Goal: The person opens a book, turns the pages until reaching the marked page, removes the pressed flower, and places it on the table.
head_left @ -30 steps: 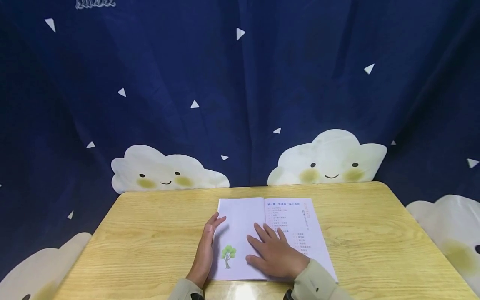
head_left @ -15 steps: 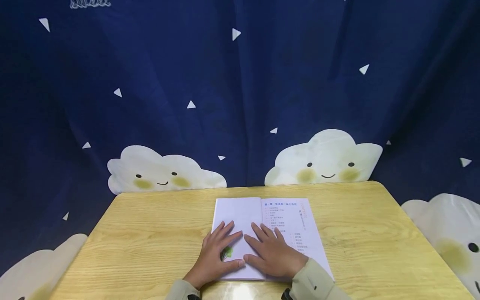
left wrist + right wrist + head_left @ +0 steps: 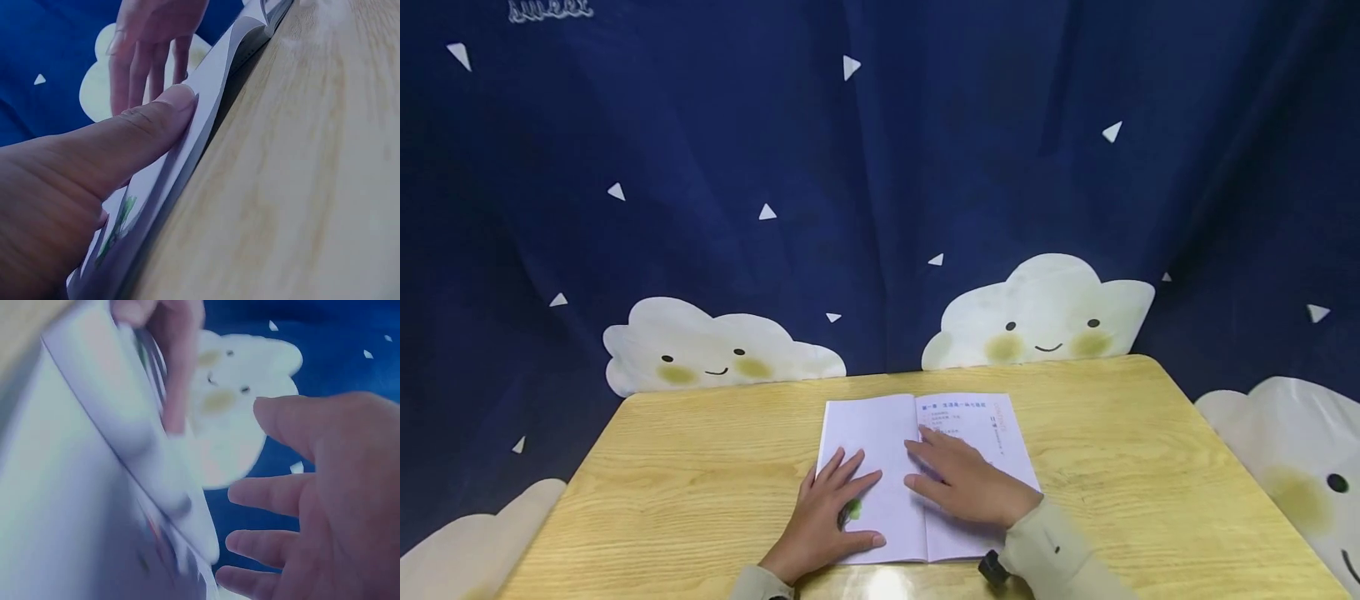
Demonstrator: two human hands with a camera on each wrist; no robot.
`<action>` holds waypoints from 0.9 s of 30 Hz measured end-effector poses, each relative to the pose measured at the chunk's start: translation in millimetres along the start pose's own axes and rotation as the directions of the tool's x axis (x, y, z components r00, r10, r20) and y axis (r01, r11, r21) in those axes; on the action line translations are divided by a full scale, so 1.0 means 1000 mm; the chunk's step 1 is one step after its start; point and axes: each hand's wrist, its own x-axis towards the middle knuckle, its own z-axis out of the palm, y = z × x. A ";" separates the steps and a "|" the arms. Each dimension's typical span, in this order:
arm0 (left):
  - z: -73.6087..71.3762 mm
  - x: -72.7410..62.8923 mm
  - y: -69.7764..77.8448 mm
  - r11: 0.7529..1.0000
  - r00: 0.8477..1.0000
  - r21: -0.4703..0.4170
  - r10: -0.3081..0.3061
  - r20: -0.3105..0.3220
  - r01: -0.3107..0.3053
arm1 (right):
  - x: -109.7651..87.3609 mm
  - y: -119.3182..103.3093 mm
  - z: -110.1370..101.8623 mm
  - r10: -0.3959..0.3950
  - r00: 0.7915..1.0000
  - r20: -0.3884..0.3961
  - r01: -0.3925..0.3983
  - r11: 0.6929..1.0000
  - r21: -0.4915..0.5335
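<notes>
Resting the left hand (image 3: 823,521) on the left page (image 3: 891,508) of the book (image 3: 876,425), with fingers spread and thumb stretched toward the fold. Covering part of a printed tree (image 3: 854,510), with some green in sight between thumb and forefinger. Laying the thumb's tip on the paper close to the page's near edge. Holding the right hand (image 3: 966,483) over the right page (image 3: 1018,454), with fingers loosely spread and tips reaching the fold. Holding that thumb clear of the paper, as seen in the right wrist view; cannot tell touch from gap at the lowest fingertip. Setting both hands apart, with a strip of white page between.

Placing the book on the desk (image 3: 685,458), about midway between left and right edges, with its top close to the far edge. Bowing its paper beside the fold. Bearing a blue heading (image 3: 953,406) and print too small to read on the right page, partly under the right hand. Catching glare (image 3: 887,585) on the wood before the book.

Wearing pale sleeves (image 3: 1052,550) and something black (image 3: 994,568) at the right wrist. Hanging beyond the far edge, a blue curtain (image 3: 737,108) with white triangles (image 3: 850,67) and smiling clouds (image 3: 1037,312), including one behind each far corner.
</notes>
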 end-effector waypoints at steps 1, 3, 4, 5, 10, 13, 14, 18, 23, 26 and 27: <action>0.000 0.001 0.000 1.000 1.000 0.004 0.001 -0.001 -0.001 | -0.001 0.005 -0.005 0.018 1.000 -0.011 -0.018 1.000 0.001; 0.002 0.001 0.001 1.000 1.000 0.013 0.005 -0.002 -0.005 | -0.006 0.017 -0.016 0.066 0.997 -0.038 -0.065 0.998 0.016; 0.002 0.001 0.001 1.000 1.000 0.017 0.005 -0.002 -0.005 | -0.008 0.022 -0.022 0.095 0.994 -0.053 -0.094 0.995 0.020; 0.002 0.001 0.001 1.000 1.000 0.022 0.006 -0.002 -0.006 | -0.011 0.028 -0.028 0.129 0.989 -0.067 -0.126 0.991 0.035; 0.002 -0.001 0.001 1.000 1.000 0.027 0.008 -0.017 -0.008 | -0.025 0.053 -0.051 0.308 0.947 -0.091 -0.296 0.947 0.125; 0.002 0.000 0.000 0.999 1.000 0.030 0.017 -0.026 -0.016 | -0.030 0.062 -0.058 0.361 0.928 -0.089 -0.349 0.928 0.130; 0.002 0.000 0.000 0.999 0.999 0.029 0.018 -0.026 -0.018 | -0.031 0.065 -0.059 0.369 0.925 -0.089 -0.358 0.926 0.123; 0.002 0.000 0.000 0.999 1.000 0.029 0.017 -0.020 -0.016 | -0.032 0.076 -0.055 0.353 0.931 -0.092 -0.345 0.934 0.093; 0.003 -0.002 -0.001 0.999 0.999 0.034 0.022 -0.026 -0.021 | -0.030 0.087 -0.044 0.339 0.936 -0.094 -0.333 0.940 0.072; 0.002 -0.001 -0.001 0.999 0.999 0.028 0.031 -0.030 -0.030 | -0.029 0.092 -0.041 0.343 0.934 -0.100 -0.341 0.939 0.031; 0.001 -0.001 -0.001 0.999 0.999 0.030 0.036 -0.034 -0.035 | -0.029 0.092 -0.041 0.350 0.931 -0.101 -0.350 0.937 0.022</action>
